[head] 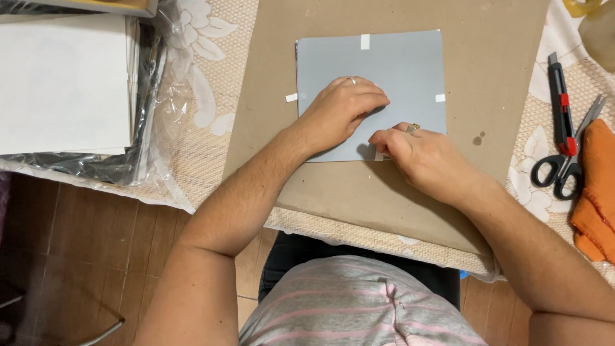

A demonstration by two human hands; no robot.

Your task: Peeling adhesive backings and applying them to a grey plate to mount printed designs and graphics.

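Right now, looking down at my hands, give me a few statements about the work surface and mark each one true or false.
1. The left hand lies flat on the grey sheet. True.
2. The grey sheet sits on brown cardboard. True.
3. The scissors lie left of the sheet. False: they lie to the right, beside the utility knife.
4. The right hand holds the knife. False: its fingers press the sheet's lower edge.
5. The cloth is blue. False: orange.

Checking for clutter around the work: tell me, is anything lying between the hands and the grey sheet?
Nothing visible. The left hand lies flat on the grey sheet, and the right hand presses its lower edge. The scissors and utility knife lie off to the right.
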